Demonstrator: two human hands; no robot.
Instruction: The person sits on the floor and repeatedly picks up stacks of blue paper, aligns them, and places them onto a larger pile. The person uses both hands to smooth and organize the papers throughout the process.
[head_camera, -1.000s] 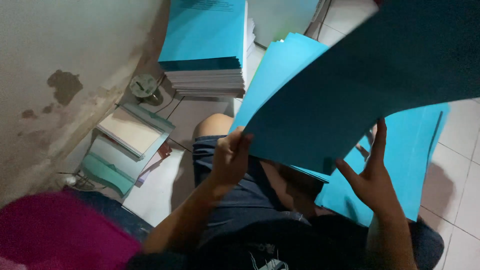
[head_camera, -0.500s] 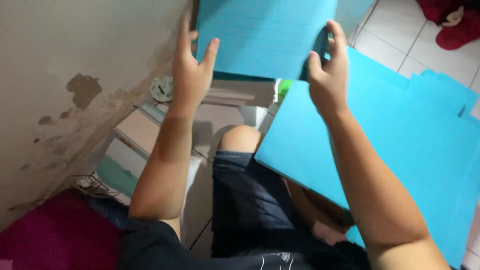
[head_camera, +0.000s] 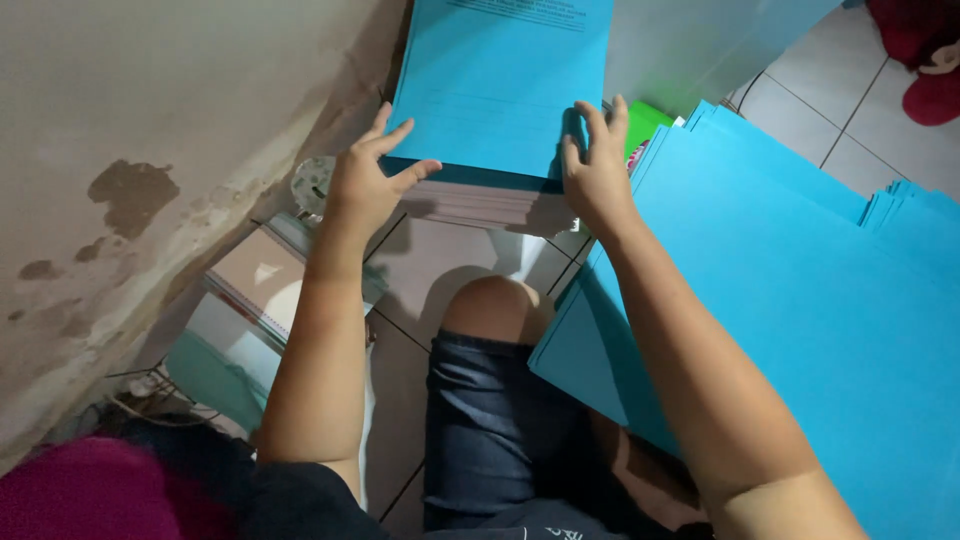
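Note:
A thick stack of booklets with blue covers (head_camera: 500, 90) stands on the tiled floor ahead of me. My left hand (head_camera: 368, 180) lies flat against the stack's near left corner, fingers spread. My right hand (head_camera: 597, 165) presses on the near right corner of the top blue cover, fingers slightly curled over it. Neither hand grips anything. A loose pile of large blue sheets (head_camera: 790, 290) spreads over my lap and to the right, under my right forearm. My bare knee (head_camera: 495, 305) shows between my arms.
A stained, peeling wall (head_camera: 130, 150) runs along the left. Notebooks and a teal folder (head_camera: 240, 310) lie by the wall, beside a small round white object (head_camera: 315, 185). A green item (head_camera: 645, 120) peeks beside the stack. A red plush thing (head_camera: 925, 60) sits at the top right.
A second ago I held a blue sheet up in both hands. It now lies on top of the stack, and both hands have slid down to its near edge.

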